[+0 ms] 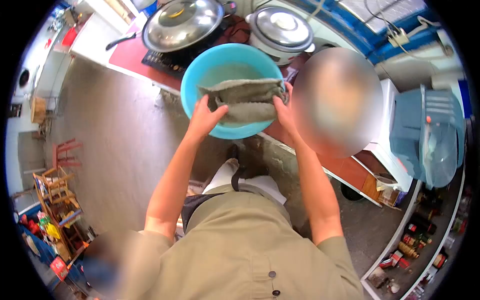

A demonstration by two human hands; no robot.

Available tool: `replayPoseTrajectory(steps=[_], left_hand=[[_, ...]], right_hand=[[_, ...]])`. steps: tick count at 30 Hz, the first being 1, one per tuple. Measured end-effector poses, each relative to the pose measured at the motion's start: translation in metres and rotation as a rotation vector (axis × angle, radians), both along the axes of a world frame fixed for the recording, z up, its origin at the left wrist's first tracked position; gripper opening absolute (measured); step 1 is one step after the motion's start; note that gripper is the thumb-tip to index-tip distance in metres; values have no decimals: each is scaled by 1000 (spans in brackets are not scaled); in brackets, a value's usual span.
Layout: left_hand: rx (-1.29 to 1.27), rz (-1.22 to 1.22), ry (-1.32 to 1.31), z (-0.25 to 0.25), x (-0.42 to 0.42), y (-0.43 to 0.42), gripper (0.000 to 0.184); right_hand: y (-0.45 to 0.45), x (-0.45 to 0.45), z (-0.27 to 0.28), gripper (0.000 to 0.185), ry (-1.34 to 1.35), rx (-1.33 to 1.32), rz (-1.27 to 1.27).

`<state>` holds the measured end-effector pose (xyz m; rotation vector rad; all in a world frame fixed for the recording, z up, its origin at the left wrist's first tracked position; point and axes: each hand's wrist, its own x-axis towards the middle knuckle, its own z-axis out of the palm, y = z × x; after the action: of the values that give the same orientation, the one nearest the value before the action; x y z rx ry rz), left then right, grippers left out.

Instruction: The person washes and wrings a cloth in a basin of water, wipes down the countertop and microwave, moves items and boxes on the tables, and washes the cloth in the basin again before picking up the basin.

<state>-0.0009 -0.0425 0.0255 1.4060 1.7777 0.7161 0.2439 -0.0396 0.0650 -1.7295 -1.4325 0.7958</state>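
Note:
A grey-green cloth (247,95), folded and wet-looking, is stretched between both my hands above a light blue basin (190,80). Cloudy water shows in the basin behind the cloth. My left hand (206,119) grips the cloth's left end, thumb on the near side. At the other end, my right hand (285,112) has its fingers wrapped round the bunched edge. The basin sits at the edge of the red counter (131,57), partly hidden by the cloth and hands.
A lidded wok (182,25) stands on a black cooktop (162,62) behind the basin, with a white lidded pot (281,32) beside it. Blurred patches hide parts of the right counter and lower left. Blue-grey bins (425,135) and a bottle shelf (412,240) stand right; wooden stools (57,192) left.

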Motion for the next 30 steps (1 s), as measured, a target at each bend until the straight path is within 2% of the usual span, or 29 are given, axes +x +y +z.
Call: replayPoseTrajectory(steps=[1, 2, 4, 5, 7, 8, 9, 11, 12, 15, 16, 17, 19, 20, 21, 22, 23, 24, 25, 26, 27, 28, 29, 30], left_hand=[[-11, 26, -8, -5, -9, -5, 66], [31, 21, -28, -9, -16, -5, 70], [58, 5, -40, -20, -21, -14, 76], [50, 20, -45, -26, -19, -18, 76], [-143, 124, -441, -38, -10, -20, 79], [-124, 147, -548, -54, -7, -18, 82], [-123, 158, -542, -53, -3, -16, 82], [-165, 246, -704, -51, 4, -9, 83], [-140, 280, -647, -54, 7, -4, 82], [-164, 310, -547, -66, 11, 14, 84], [-177, 280, -324, -55, 12, 20, 86], [-172, 295, -313, -56, 15, 24, 86], [-328, 241, -184, -76, 21, 33, 89], [-337, 215, -222, -88, 22, 37, 91], [-325, 234, -216, -76, 23, 43, 91], [-430, 302, -371, -53, 25, 47, 89], [-524, 365, -530, -38, 27, 53, 88], [-552, 448, -644, -52, 28, 59, 78], [-530, 455, -647, -54, 28, 63, 78], [-566, 456, -840, -56, 27, 68, 72], [-599, 451, -1032, -53, 26, 71, 68], [-524, 464, -1180, -37, 35, 71, 62], [-508, 466, -1181, -40, 34, 78, 62], [-551, 436, -1497, -52, 32, 87, 60]], right_hand=[[11, -6, -24, 68, -194, -11, 33], [21, -14, -31, 68, -202, -10, 61], [30, -31, -42, 82, -593, 184, 250], [34, -38, -48, 82, -596, 180, 267], [48, -53, -57, 86, -719, 16, 491], [54, -57, -73, 91, -794, -16, 559], [56, -59, -85, 91, -788, -12, 569], [68, -65, -105, 95, -906, 0, 666], [73, -68, -112, 98, -964, 12, 693], [83, -77, -130, 99, -950, -16, 707], [85, -78, -136, 98, -974, -33, 718], [84, -79, -142, 98, -963, -21, 730], [86, -81, -147, 93, -923, -99, 705], [86, -81, -147, 93, -917, -78, 716], [85, -83, -146, 83, -906, -23, 689], [83, -85, -142, 73, -893, 29, 663], [87, -88, -139, 73, -887, 51, 672], [93, -90, -133, 59, -777, -25, 684], [99, -90, -124, 46, -669, -102, 695], [103, -92, -115, 46, -670, -80, 699], [105, -96, -101, 37, -515, -137, 673], [105, -99, -88, 31, -361, -197, 649], [103, -98, -76, 31, -362, -184, 656], [97, -95, -63, 28, -181, -88, 643]])
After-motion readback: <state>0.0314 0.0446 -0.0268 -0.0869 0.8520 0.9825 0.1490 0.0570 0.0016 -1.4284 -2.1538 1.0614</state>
